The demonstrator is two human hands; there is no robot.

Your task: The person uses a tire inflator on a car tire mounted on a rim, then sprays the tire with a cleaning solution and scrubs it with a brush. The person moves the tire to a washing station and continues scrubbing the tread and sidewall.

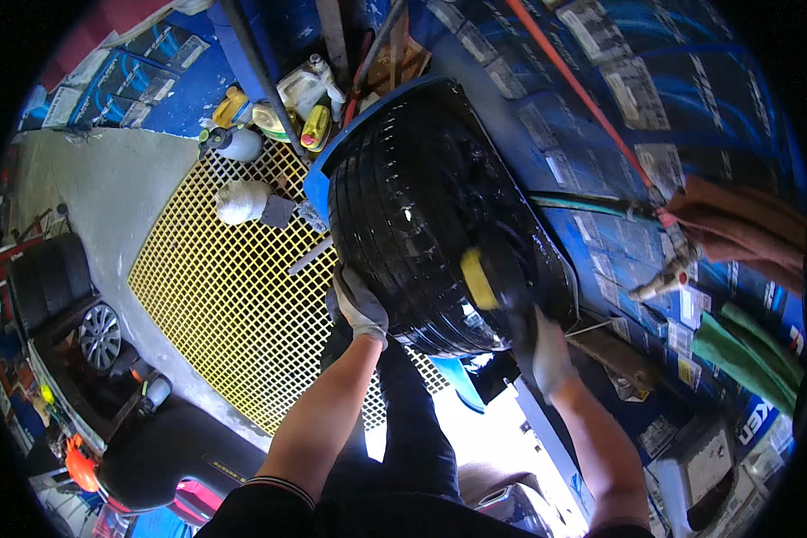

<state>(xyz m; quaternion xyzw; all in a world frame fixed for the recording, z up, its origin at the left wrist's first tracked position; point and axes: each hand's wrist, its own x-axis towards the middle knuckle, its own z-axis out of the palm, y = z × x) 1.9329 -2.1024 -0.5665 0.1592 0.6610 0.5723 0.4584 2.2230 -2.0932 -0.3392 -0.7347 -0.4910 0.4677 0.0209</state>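
Observation:
A large black tire [394,215] stands wet and shiny in a blue tub [317,186] in front of me. My left hand [360,305], in a pale grey glove, presses on the near left of its tread and holds it. At the tire's near right side is my right hand [551,359], also gloved and smeared by motion. It appears closed round a dark tool with a yellow block [480,280], which lies over the tire's side. Blur hides the tool's exact kind and most of the right fingers.
Yellow floor grating [215,269] spreads to the left. Bottles and a sprayer [235,143] stand beyond it, near a whitish lump [242,203]. A red hose [583,85], brown cloth [735,229] and green cloth [740,354] hang at right. A wheel cover [100,336] is far left.

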